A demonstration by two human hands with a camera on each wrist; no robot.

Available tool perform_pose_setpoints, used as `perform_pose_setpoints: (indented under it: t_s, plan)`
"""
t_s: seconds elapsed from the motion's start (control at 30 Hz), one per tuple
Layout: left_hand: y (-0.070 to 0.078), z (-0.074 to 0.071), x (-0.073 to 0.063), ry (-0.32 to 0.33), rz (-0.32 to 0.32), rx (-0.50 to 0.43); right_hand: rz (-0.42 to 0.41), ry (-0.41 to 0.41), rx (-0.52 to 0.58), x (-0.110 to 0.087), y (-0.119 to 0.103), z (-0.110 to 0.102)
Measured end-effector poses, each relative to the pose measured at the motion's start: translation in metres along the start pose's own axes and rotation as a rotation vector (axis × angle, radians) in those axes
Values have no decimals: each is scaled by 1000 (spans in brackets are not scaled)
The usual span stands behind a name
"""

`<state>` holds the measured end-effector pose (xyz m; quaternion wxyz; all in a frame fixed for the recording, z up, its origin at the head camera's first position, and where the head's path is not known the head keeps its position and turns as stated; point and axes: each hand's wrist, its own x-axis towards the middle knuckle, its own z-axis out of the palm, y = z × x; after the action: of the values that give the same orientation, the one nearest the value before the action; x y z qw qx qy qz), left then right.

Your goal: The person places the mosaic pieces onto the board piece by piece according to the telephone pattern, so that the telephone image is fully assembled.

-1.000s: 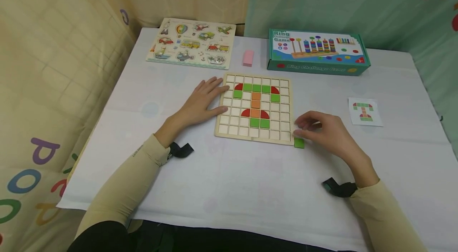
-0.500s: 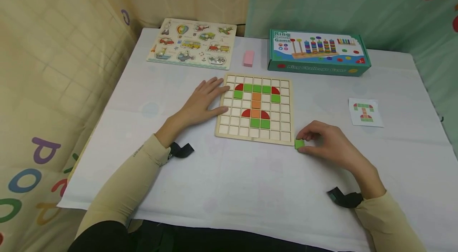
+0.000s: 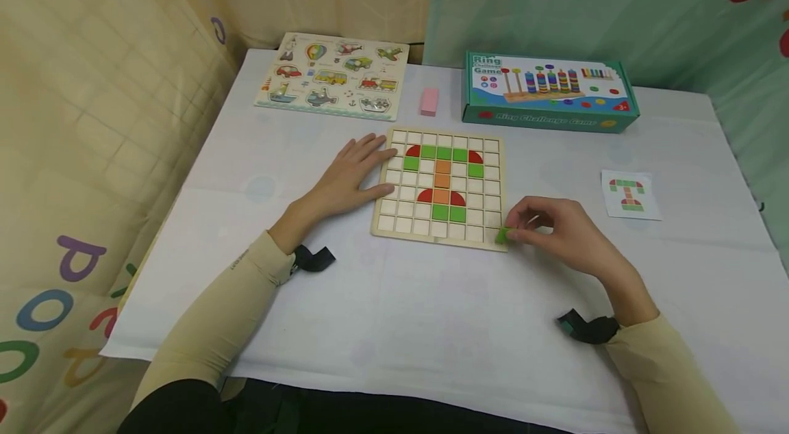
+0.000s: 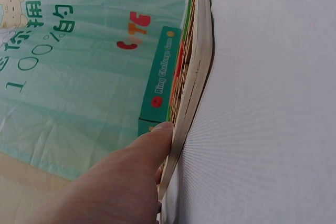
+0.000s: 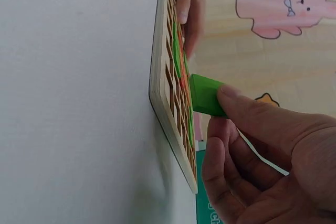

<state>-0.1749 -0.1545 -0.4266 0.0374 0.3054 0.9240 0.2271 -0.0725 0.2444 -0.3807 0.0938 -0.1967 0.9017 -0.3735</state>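
Observation:
A wooden grid board [image 3: 407, 225] lies mid-table, with green squares, orange squares and red quarter-round pieces set in some of its cells. My left hand [image 3: 348, 177] rests with fingers spread at the board's left edge; its thumb touches the rim in the left wrist view. Between thumb and fingertips, my right hand [image 3: 564, 228] pinches a green square tile [image 5: 206, 94]. That tile is tilted and held over the board's near right corner. A small card [image 3: 631, 194] to the right pictures a similar coloured pattern.
Behind the board are a picture puzzle [image 3: 333, 78], a pink block [image 3: 429, 102] and a green Ring Challenge Game box [image 3: 550, 92]. Curtains with printed figures close off the back and left of the white-covered table [image 3: 431, 324].
My right hand has picked up the green tile from beside the board's near right corner and moved it up and left over the rim. My left hand stays in place.

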Motion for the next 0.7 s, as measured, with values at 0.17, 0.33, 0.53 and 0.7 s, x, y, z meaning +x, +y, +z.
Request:
perform_pose_setpoints:
  t_s: [0.17, 0.33, 0.53, 0.7]
  plan:
    - [0, 0, 0, 3, 1, -3, -10, 70, -5, 24, -11, 8]
    - [-1, 0, 0, 9, 2, -5, -20, 104, 6, 48, -25, 18]
    - [-2, 1, 0, 9, 6, -9, -16, 86, 41, 76, -45, 38]
    - [-3, 1, 1, 14, 11, -2, -55, 80, 91, 88, -59, 55]
